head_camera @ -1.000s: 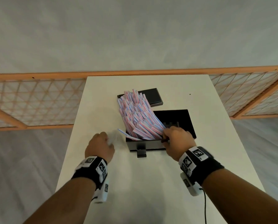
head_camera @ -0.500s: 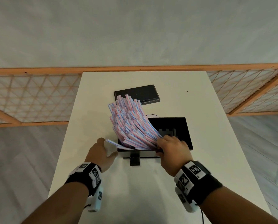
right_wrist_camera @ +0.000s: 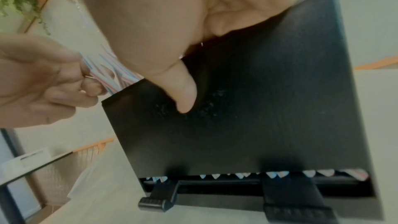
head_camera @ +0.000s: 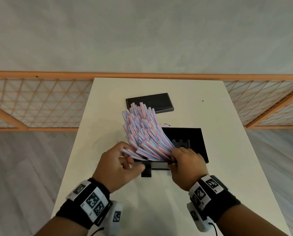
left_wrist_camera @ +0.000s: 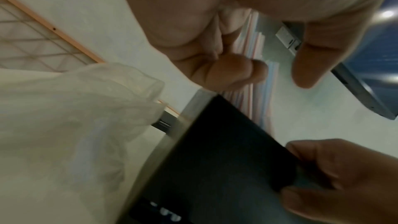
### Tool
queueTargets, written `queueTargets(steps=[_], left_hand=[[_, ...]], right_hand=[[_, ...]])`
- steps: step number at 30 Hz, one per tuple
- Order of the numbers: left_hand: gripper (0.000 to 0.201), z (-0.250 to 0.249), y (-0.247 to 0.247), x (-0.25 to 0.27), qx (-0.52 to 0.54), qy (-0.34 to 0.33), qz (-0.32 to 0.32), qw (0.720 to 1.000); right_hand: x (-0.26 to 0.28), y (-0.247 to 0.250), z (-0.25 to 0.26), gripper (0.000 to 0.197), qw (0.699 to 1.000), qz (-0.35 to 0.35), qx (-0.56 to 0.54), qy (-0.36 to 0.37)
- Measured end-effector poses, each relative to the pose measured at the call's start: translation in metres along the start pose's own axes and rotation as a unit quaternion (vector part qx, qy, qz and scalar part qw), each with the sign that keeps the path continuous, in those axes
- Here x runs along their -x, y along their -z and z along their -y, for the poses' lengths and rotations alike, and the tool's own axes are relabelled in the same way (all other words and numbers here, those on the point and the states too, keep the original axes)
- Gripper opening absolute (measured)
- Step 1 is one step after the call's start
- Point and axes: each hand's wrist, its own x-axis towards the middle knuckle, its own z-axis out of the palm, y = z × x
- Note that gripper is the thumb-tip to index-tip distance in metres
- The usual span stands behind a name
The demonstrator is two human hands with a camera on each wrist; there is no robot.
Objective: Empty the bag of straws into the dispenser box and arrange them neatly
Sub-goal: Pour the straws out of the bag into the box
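Note:
A thick bundle of pink-and-blue striped straws stands in the left end of the open black dispenser box and fans up and to the left. My left hand curls its fingers round a few low straws at the box's left corner. My right hand grips the bundle's lower ends at the front edge, and its thumb presses on the box's front face. The empty clear bag lies crumpled on the table left of the box.
The box's black lid lies flat behind the straws. Straw tips show in the slot at the box's base, above a black press lever. The white table is narrow, with an orange lattice rail behind it.
My left hand has left the bag on the table and moved right onto the low straws. The bundle leans further left. My right hand stays at the box's front edge.

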Motion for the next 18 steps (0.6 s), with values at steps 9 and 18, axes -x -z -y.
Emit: queueTargets(steps=[9,18], left_hand=[[0.043,-0.040,-0.040,-0.009,-0.084,0.059,-0.045,0.994],[0.036,-0.052,-0.041,-0.009,0.114,0.199,-0.039,0.973]], right_hand=[[0.002,0.007,0.004,0.028,0.999,0.028,-0.027,0.002],[0.007,0.010,-0.002,0.015,0.975,-0.037,-0.209,0.067]])
